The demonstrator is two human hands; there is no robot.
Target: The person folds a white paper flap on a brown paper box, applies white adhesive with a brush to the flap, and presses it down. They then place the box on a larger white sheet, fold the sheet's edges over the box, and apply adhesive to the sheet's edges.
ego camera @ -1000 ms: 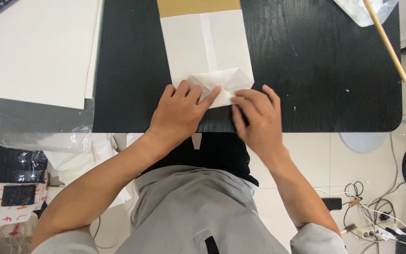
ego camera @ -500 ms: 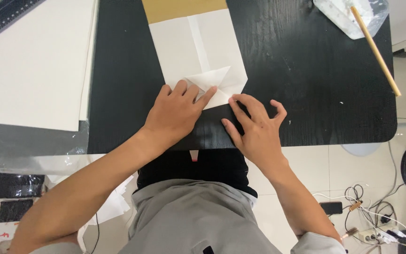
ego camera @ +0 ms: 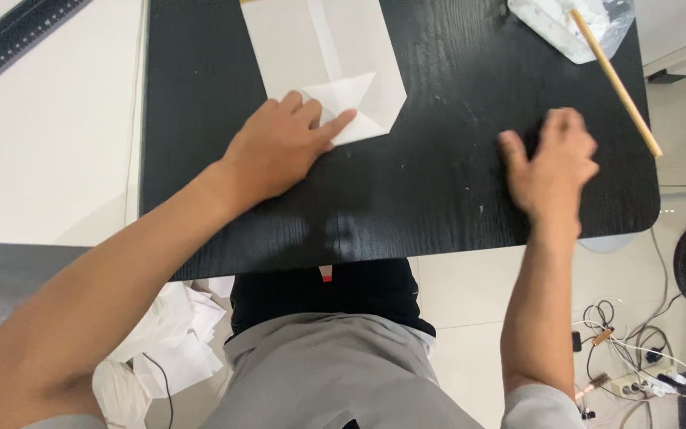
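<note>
A white paper strip (ego camera: pixel 323 48) lies lengthwise on the black table (ego camera: pixel 438 183), its near end folded into a pointed flap (ego camera: pixel 356 102). My left hand (ego camera: pixel 283 147) rests flat on that folded end, fingertips pressing the flap down. My right hand (ego camera: pixel 551 165) hovers blurred over the bare table well to the right of the paper, fingers spread and holding nothing.
A thin wooden stick (ego camera: pixel 616 81) lies diagonally at the table's right, its far end on a clear plastic bag (ego camera: pixel 569 22). A white board (ego camera: pixel 41 135) with a black ruler (ego camera: pixel 17 40) sits on the left. Crumpled paper (ego camera: pixel 170 342) and cables (ego camera: pixel 629 357) are on the floor.
My right hand has left the paper fold and swung to the right over the bare table. My left hand stays pressing the fold. The view has shifted slightly.
</note>
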